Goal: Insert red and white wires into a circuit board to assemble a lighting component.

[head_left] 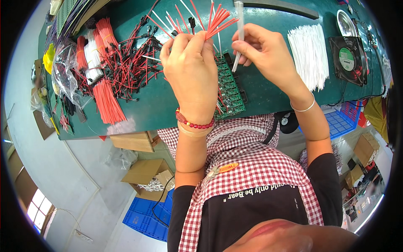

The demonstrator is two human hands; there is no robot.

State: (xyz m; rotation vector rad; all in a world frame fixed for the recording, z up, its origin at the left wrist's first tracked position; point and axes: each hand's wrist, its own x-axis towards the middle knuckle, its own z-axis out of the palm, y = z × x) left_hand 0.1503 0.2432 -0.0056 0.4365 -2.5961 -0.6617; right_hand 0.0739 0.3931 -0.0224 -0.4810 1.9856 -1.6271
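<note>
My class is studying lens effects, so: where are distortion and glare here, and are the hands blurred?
Head view: the long, dark bar bows and black corners surround the image, typical fisheye distortion; head view: the bright, gridded window washes out white, and the glossy green tabletop carries a pale sheen; head view: the bare left hand and bare right hand look fairly sharp.

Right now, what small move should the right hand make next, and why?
Probably ease the slender pale item in the right hand toward the fanned red wires: the left hand pinches them together, and their ends spread close beside the item's upper part.
</note>
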